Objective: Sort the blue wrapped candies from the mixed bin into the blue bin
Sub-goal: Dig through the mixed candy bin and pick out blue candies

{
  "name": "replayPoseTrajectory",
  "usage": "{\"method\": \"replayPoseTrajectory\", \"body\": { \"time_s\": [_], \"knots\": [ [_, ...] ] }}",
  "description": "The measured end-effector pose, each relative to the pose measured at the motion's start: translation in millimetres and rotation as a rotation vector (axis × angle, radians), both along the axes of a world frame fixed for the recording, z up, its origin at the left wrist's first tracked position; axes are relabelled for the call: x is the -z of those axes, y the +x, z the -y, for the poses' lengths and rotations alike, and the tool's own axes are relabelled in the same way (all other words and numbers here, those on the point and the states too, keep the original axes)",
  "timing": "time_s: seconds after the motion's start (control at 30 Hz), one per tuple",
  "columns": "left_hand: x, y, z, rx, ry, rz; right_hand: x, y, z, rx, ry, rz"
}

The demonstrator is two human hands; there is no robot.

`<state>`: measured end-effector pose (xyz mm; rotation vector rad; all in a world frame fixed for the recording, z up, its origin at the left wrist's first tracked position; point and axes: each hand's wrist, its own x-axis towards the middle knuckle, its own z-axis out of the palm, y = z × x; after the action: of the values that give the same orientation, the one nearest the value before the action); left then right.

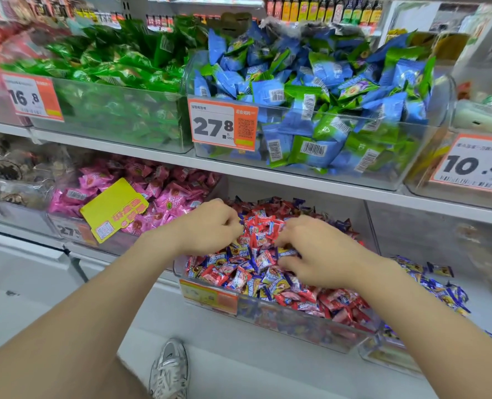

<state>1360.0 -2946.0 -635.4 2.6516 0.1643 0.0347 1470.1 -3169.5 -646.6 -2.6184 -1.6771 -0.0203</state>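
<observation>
The clear mixed bin [268, 318] on the lower shelf is full of red and blue wrapped candies [256, 272]. My left hand [210, 227] rests on the pile at the bin's back left with its fingers curled under; what they enclose is hidden. My right hand [319, 251] is in the middle of the pile, its fingertips pinching a blue wrapped candy [287, 251]. To the right stands the blue bin [383, 357], holding blue wrapped candies [440, 292].
A pink candy bin [129, 240] with a yellow tag [114, 210] sits left of the mixed bin. The upper shelf [268, 171] carries a green candy bin [109, 110] and a blue-green packet bin [319, 156]. My shoe [170, 370] is on the floor below.
</observation>
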Motion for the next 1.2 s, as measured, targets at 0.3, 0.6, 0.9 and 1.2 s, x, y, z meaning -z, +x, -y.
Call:
{"method": "replayPoseTrajectory", "body": {
  "time_s": [0.3,0.6,0.9,1.2],
  "knots": [
    [10.4,8.0,-5.5,0.105,0.26,-0.122,-8.0,7.6,14.0,0.091,0.298,-0.4],
    [-0.6,8.2,1.7,-0.045,0.044,0.009,-21.0,-0.4,12.1,0.111,0.388,-0.515],
    [12.5,18.0,-8.5,-0.024,0.17,0.017,-23.3,-20.6,-4.1,0.185,0.304,-0.244],
    [31.3,20.7,-10.6,0.022,0.246,-0.093,1.5,-33.0,-30.8,-0.033,-0.078,0.051]
  ]
}}
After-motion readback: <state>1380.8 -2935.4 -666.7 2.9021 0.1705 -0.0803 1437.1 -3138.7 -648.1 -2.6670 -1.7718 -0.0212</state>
